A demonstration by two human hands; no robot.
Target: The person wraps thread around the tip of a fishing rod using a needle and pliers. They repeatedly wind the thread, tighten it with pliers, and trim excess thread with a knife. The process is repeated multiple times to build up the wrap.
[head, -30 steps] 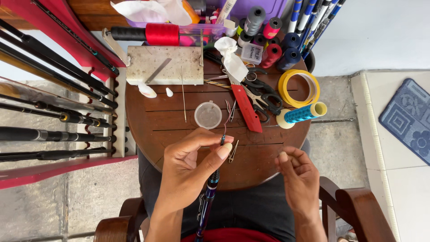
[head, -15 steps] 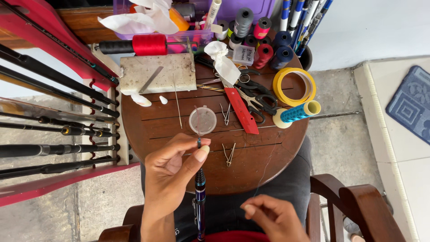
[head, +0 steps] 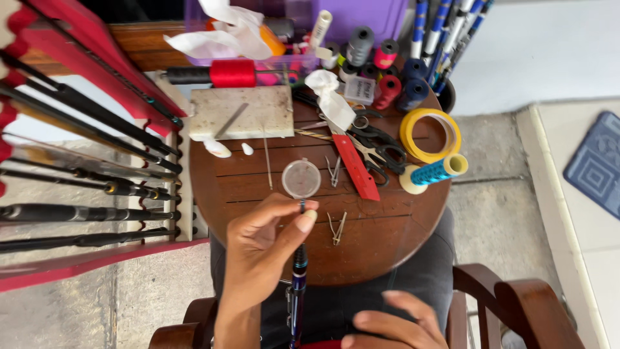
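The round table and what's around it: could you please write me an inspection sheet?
Surface: round wooden table, crowded at the back.
Job's things: dark rod, upright, tip pinched by left hand.
Clutter: clear lid, red knife, scissors, tape roll, thread spools, white slab.
Hands: right hand low, open, empty.
Cables: nothing seen.
Surroundings: rod rack left, chair arm, blue mat.
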